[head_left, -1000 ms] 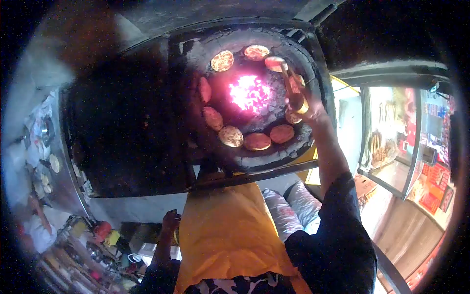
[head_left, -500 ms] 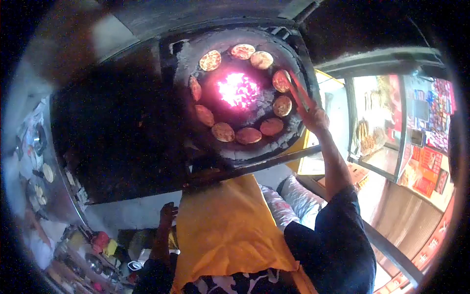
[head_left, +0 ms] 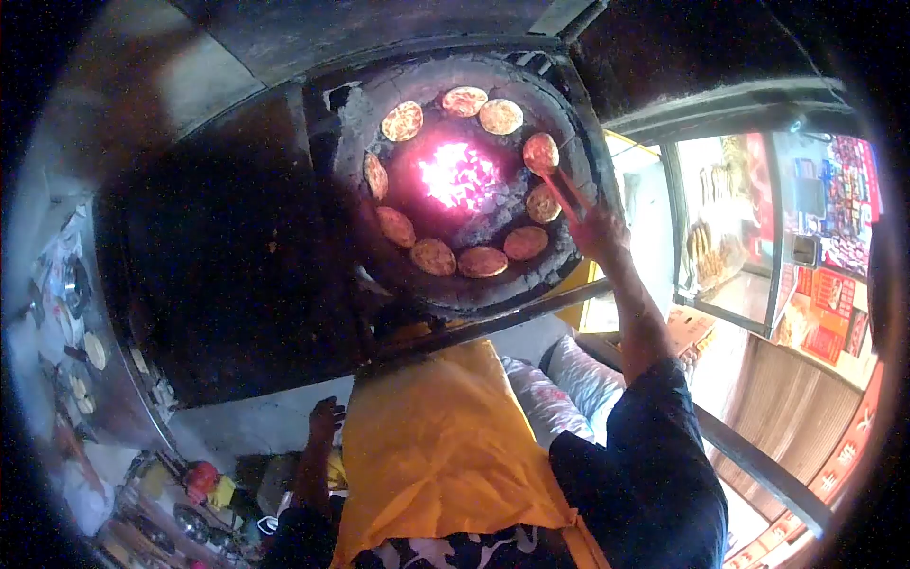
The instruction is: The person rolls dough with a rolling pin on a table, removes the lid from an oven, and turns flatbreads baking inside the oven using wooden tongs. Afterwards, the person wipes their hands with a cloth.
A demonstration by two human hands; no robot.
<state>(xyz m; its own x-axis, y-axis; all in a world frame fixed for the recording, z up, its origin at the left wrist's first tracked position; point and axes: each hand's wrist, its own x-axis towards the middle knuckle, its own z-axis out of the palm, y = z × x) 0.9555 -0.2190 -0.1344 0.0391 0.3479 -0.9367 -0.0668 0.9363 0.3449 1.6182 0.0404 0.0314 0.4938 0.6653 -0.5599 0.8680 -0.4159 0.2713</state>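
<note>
Legibility check, head view: no word, brand or number reads with certainty. Red strip [head_left: 836, 474] at the lower right edge carries large pale characters, apparently Chinese, set in 1 row along the band and slanted in this view; they are too blurred to transcribe. Red poster [head_left: 829, 296], higher on the right, bears small pale print in blocks; too small to read. Colourful packets [head_left: 851, 190] at the upper right show multicoloured printing, labels blurred. Cardboard box [head_left: 692, 327], right of centre, shows dark marks; cannot tell whether these are lettering.
</note>
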